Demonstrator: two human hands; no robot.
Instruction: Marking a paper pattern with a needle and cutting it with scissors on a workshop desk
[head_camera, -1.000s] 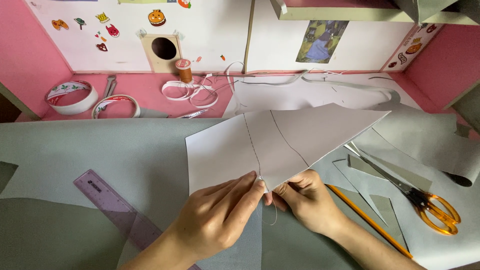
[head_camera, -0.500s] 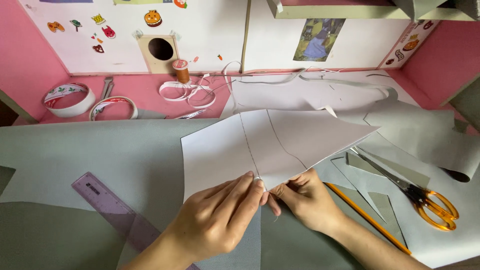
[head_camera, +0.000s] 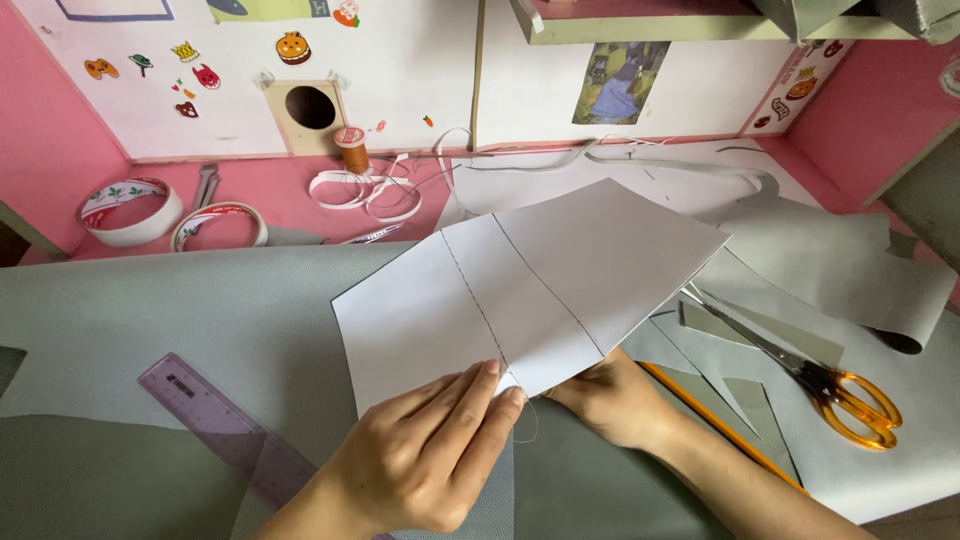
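A pale grey sheet (head_camera: 580, 270) with two lines running across it, one of them stitched, lies tilted over grey fabric (head_camera: 150, 320). My left hand (head_camera: 420, 460) pinches the sheet's near edge right where the stitched line ends. My right hand (head_camera: 610, 400) grips the same edge from below, a little to the right, with its fingers hidden under the sheet. Between the two hands a thin loop of thread (head_camera: 530, 430) hangs down. I cannot make out a needle.
Scissors with orange handles (head_camera: 850, 405) and a yellow pencil (head_camera: 720, 425) lie to the right among grey offcuts (head_camera: 840, 265). At the lower left is a purple ruler (head_camera: 220, 425). Two tape rolls (head_camera: 125, 210), white ribbon (head_camera: 365, 190) and a thread spool (head_camera: 352, 150) sit by the back wall.
The sheet has swung slightly, its right corner now further left. Both hands stay at its near edge, and the thread loop shows below my fingers.
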